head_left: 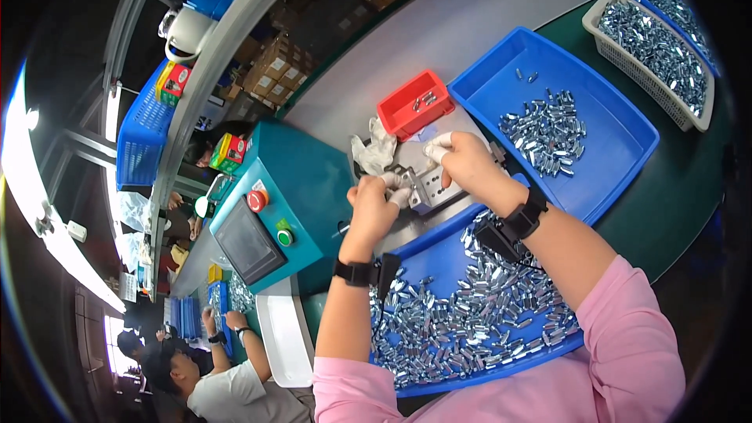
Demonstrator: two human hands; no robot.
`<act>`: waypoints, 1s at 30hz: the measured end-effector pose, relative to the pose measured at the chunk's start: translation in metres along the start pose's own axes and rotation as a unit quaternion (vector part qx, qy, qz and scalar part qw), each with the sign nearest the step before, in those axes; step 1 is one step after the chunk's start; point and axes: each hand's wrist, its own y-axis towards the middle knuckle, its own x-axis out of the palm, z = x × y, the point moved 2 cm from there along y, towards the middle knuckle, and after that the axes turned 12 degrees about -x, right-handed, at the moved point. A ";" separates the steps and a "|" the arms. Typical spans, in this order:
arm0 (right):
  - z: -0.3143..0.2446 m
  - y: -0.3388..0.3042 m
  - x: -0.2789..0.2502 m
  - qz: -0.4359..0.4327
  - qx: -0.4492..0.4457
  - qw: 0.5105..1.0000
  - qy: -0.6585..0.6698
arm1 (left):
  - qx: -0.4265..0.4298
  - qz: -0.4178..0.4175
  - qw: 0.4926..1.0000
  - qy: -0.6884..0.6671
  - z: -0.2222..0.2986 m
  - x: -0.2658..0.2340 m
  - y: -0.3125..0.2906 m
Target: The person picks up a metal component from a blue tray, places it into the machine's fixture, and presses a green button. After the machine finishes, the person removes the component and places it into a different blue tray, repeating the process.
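Both my hands work at a small grey metal fixture [427,188] beside a teal machine [301,188]. My left hand [374,202] is curled, its white-capped fingertips pinching at a small part on the fixture. My right hand [462,158] reaches over the fixture from the right, fingertips also capped white and pressed down on it. What each finger holds is too small to tell. Below my arms lies a blue tray [439,247] full of small shiny metal parts [470,313]. Black bands sit on both wrists.
A second blue tray [619,121] with a heap of metal parts is to the right, a small red bin [411,106] behind the fixture, a white basket [654,55] of parts at the far right. A crumpled white cloth [374,149] lies by the machine. Another person [219,380] works at lower left.
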 end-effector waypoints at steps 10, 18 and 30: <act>-0.037 0.007 -0.025 0.063 0.017 0.987 0.145 | 0.288 -0.148 0.943 -0.081 0.070 0.050 -0.113; -0.028 0.009 -0.024 0.057 0.034 0.983 0.169 | 0.439 -0.196 0.872 -0.089 0.094 0.105 -0.167; -0.022 0.000 -0.015 -0.024 0.018 0.999 0.033 | 0.352 -0.155 0.923 0.023 0.035 0.085 -0.137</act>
